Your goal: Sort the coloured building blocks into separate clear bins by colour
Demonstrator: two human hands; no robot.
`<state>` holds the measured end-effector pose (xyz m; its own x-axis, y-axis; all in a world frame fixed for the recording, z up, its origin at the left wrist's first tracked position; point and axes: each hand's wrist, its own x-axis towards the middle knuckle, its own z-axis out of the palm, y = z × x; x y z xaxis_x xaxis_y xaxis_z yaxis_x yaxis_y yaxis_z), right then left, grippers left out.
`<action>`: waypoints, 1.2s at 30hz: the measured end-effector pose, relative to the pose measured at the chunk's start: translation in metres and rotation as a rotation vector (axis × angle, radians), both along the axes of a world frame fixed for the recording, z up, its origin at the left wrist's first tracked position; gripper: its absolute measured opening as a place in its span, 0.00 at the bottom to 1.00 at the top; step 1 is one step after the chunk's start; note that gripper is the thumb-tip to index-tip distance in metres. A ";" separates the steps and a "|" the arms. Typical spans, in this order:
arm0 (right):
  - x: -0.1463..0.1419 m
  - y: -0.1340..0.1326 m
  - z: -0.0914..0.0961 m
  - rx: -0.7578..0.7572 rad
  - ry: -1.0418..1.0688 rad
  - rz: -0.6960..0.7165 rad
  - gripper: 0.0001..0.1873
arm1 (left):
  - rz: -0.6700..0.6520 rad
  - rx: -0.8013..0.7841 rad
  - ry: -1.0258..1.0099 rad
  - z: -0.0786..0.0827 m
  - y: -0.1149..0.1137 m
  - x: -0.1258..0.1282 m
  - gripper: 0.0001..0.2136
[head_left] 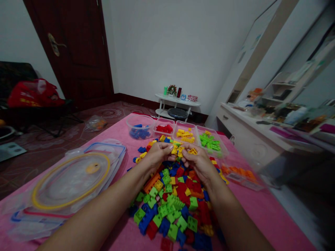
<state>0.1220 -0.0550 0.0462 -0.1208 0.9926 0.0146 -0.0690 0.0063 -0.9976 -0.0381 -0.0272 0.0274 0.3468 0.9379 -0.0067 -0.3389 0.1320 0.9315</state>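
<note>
Over the far part of a mixed pile of toy building bricks (172,205), both hands meet at their fingertips. My left hand (158,155) is closed, pinching a yellow building brick (174,150) between thumb and fingers. Close beside it, my right hand (197,158) is closed too, with another yellow building brick (180,151) at its thumb and fingertips. Whether the two bricks are joined I cannot tell. One more yellow piece (193,151) shows at the back of my right hand's fingers. The pile below has green, red, blue, yellow and orange bricks.
Beyond the pile stand a round tub (128,122) with blue bricks and tubs with red (164,129), yellow (185,136) and green bricks (210,142). An orange-brick box (242,174) stands right. Stacked lids (70,181) lie left on the pink cloth (285,223).
</note>
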 end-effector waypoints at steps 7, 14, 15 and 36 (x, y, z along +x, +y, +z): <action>-0.003 -0.003 0.003 -0.124 0.232 0.097 0.12 | 0.050 0.051 -0.038 0.001 -0.002 0.002 0.17; -0.009 0.000 0.001 -0.299 0.497 0.126 0.15 | 0.201 0.482 0.211 -0.002 -0.002 0.006 0.13; -0.009 0.000 0.001 -0.306 0.508 0.137 0.15 | 0.181 0.537 0.231 -0.002 -0.001 0.006 0.13; 0.040 0.107 0.030 -0.153 0.081 -0.303 0.16 | 0.419 0.087 0.055 -0.002 0.012 -0.015 0.12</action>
